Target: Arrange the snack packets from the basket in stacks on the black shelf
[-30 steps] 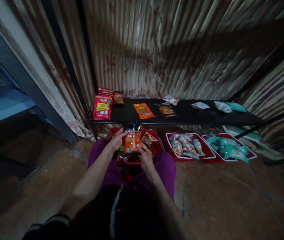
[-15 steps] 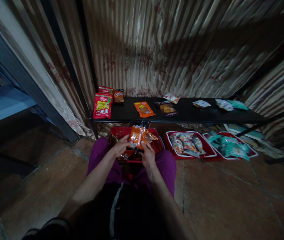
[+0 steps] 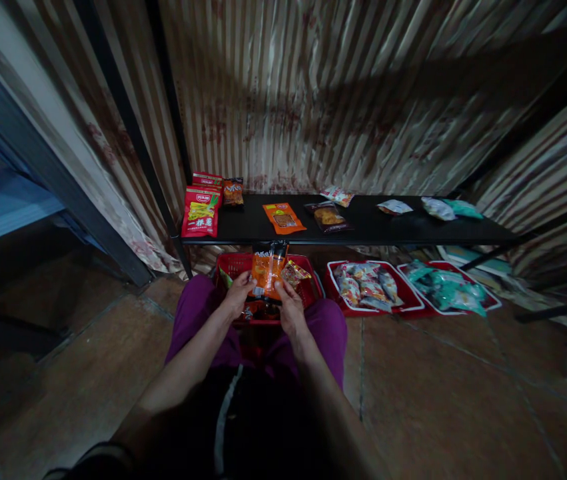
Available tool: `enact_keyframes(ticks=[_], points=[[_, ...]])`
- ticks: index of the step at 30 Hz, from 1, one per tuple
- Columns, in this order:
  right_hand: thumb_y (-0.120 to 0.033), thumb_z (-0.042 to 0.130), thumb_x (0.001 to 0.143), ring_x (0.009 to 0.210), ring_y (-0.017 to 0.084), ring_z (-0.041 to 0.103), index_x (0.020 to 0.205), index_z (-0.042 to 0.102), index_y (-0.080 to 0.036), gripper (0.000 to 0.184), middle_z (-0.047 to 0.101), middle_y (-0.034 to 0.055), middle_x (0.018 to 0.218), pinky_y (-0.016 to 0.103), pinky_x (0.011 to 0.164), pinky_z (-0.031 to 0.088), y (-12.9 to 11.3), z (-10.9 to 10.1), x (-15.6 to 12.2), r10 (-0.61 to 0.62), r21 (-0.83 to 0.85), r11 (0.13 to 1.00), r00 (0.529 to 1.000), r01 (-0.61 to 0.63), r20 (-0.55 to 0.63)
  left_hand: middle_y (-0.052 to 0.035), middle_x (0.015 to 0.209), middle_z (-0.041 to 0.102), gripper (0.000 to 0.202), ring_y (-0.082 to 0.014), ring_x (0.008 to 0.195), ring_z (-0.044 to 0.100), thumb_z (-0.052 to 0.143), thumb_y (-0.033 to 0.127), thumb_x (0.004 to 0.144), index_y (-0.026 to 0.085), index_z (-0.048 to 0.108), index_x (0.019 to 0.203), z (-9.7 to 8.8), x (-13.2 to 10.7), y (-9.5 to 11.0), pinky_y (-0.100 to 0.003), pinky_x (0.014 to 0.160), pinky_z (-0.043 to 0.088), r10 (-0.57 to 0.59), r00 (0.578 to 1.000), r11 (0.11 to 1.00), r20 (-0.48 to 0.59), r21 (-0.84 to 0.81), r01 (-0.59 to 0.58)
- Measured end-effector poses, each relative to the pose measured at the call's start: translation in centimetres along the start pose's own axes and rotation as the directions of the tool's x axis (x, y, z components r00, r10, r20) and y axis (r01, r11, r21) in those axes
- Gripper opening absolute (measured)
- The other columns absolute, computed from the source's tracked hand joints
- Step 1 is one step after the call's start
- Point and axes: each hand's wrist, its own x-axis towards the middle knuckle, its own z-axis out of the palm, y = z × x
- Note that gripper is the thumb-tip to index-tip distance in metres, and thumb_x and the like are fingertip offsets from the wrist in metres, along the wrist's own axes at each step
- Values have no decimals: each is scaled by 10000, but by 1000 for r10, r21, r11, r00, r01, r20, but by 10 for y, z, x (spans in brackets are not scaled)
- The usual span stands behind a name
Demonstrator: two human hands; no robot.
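An orange and black snack bag [image 3: 268, 267] is held upright between my two hands, above a red basket [image 3: 228, 263] that stands between my knees. My left hand [image 3: 239, 293] pinches its lower left side, and my right hand [image 3: 289, 301] grips the lower right corner. Inside the basket, a yellow and red patterned packet [image 3: 294, 273] shows to the right of the bag, with more packets partly hidden below. On the shelf just beyond lies a flat orange packet [image 3: 284, 219]. A similar orange and black bag [image 3: 233, 191] stands at the shelf's left.
The low black shelf [image 3: 253, 232] also bears red snack bags [image 3: 200, 212], a dark brown bag [image 3: 328, 217] and several pale packets toward the right. Two more red baskets hold white-orange packets [image 3: 370, 283] and teal packets [image 3: 446, 287]. A black shelf post [image 3: 166, 133] rises at left.
The bag is turned a little, showing its front flatter and more upright. Both hands keep their hold on it. The whole view has shifted slightly.
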Motion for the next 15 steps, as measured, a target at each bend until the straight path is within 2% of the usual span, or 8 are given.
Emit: enact_keyframes(ticks=[3,7,10,15], points=[[-413,802,572,872,182,677,958,687,-230,442,737,-2,920,292,763,557,-4,-1,10,-32,48,998,999,32,4,-62,973,701,444,-179,838,631,794,258,566,157,662,977,-4,-2,0,-299,817,461,-18,1000,1000,5,22,17],[-438,790,586,799,151,675,982,675,-244,455,731,-20,899,252,682,556,-16,-2,29,-80,28,996,996,81,-46,-60,954,705,473,-172,823,633,811,261,553,154,666,990,-10,-5,-8,-289,805,461,-40,999,999,35,23,40],[-383,791,591,719,131,664,965,685,-240,414,726,-33,824,224,612,537,-26,-2,40,-98,-15,995,987,97,-124,-62,1008,699,513,-179,870,635,815,266,559,162,661,1036,-13,-7,-15,-289,825,460,-53,996,998,66,30,51],[-239,789,566,705,130,656,847,699,-206,297,725,-19,780,220,605,526,-33,0,48,-114,-18,993,971,113,-212,-68,1035,694,497,-178,886,637,811,270,584,167,661,1047,-17,-9,-21,-289,839,458,-63,994,997,89,40,60]])
